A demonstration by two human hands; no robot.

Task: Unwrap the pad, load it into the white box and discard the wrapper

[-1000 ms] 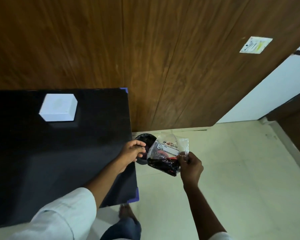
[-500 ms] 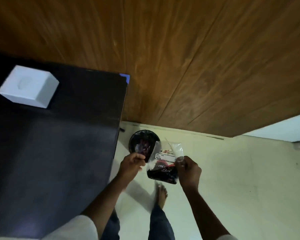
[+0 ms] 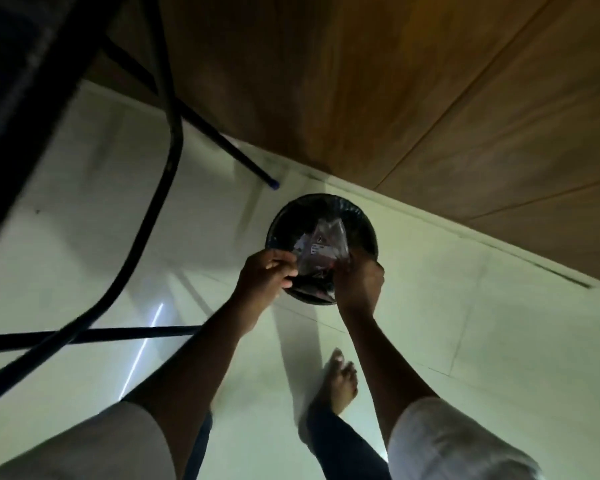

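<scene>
Both hands, left [image 3: 269, 273] and right [image 3: 359, 280], pinching wrapper [image 3: 321, 252] over black bin [image 3: 284, 216], table legs [image 3: 167, 133] left.

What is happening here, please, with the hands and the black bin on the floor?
A person is bent over a round black bin that stands on the pale floor near the wooden wall. Both hands hold a clear plastic wrapper right above the bin's opening: the left hand pinches one side, the right hand the other. The wrapper is not yet released. A bare foot and dark table legs also show.
</scene>
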